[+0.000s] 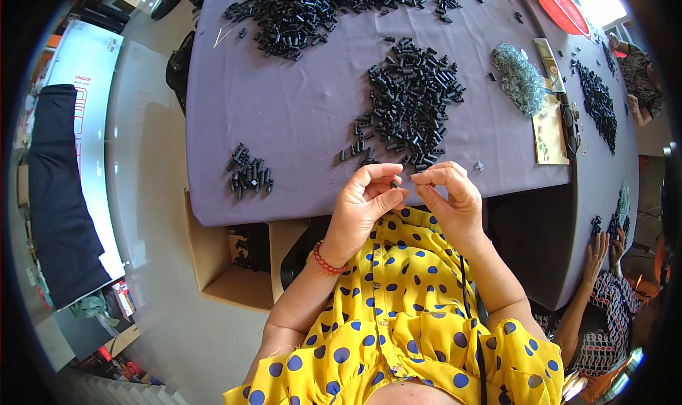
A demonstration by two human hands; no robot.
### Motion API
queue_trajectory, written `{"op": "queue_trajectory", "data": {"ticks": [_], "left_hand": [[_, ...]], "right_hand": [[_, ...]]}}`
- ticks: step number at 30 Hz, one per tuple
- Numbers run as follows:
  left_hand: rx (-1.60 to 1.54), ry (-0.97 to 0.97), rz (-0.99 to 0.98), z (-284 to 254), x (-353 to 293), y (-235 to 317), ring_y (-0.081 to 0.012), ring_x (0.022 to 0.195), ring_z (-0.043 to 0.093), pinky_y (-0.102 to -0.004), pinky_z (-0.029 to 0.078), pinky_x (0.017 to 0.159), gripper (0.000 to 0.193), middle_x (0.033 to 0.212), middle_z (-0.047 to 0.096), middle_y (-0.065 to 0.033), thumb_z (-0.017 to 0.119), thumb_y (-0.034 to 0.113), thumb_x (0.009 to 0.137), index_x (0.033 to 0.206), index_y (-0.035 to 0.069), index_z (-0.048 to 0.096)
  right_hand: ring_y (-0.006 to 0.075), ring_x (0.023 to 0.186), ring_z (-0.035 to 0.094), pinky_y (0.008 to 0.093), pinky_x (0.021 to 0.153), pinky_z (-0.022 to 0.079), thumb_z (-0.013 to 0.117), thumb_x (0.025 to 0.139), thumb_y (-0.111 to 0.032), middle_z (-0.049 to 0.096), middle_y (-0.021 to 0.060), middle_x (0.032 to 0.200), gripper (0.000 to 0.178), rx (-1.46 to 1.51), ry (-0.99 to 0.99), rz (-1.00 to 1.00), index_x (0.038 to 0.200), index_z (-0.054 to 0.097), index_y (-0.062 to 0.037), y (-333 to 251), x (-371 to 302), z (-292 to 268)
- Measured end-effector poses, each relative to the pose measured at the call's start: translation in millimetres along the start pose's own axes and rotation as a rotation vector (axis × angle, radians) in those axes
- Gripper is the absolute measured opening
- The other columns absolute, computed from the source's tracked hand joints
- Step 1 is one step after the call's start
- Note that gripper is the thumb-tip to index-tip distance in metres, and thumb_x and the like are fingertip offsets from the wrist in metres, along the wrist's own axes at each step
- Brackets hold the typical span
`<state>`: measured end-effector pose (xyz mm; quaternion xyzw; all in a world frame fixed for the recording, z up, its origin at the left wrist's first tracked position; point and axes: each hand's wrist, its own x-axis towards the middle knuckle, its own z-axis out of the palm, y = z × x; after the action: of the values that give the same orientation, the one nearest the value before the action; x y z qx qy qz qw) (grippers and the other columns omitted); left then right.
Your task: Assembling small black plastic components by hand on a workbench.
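My left hand (361, 204), with a red bead bracelet on its wrist, pinches a small black plastic piece (394, 184) between thumb and fingers at the table's near edge. Just beside it, my right hand (455, 200) has thumb and fingertips pressed together. Whatever lies in that pinch is too small to make out. Beyond my hands spreads a heap of short black plastic tubes (413, 96). To the left sits a smaller cluster of black tubes (250, 174). A tiny silvery bit (479, 166) rests right of my right hand.
A large black heap (302, 18) covers the far side of the grey tablecloth (284, 106). A tangled mass of fine metal pieces (517, 78) lies right, near a yellowish card (550, 131) and a red basket (563, 6). A cardboard box (202, 263) stands below. Two people sit at the right.
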<state>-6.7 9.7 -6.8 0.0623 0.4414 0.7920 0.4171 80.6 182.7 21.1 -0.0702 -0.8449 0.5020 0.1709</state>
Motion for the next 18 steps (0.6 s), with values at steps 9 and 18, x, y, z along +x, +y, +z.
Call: {"op": "queue_trajectory", "data": {"ticks": [9,18], "left_hand": [[-0.227,-0.011,-0.166,-2,2,1,-0.0178,0.095,0.073,-0.0289,0.061,0.088,0.020,0.103,0.073,-0.0064,0.070,0.013,0.098,0.114,0.003,0.065],[0.001,0.003,-0.025,-10,2,-15,-0.0113,0.091,0.070,-0.0230,0.058,0.079,0.022,0.102,0.071,-0.0043,0.073,0.018,0.097,0.111,0.004,0.064]], "right_hand": [[0.0203,0.091,0.066,0.0339,0.090,0.045,0.078,0.083,-0.001,0.071,0.0017,0.092,0.017,0.009,0.091,0.052,0.097,0.074,-0.0096,2,-1,1],[0.0178,0.096,0.061,0.0296,0.088,0.048,0.076,0.085,0.006,0.067,0.0022,0.095,0.020,-0.016,0.018,0.022,0.100,0.074,-0.0060,-2,0,1]]}}
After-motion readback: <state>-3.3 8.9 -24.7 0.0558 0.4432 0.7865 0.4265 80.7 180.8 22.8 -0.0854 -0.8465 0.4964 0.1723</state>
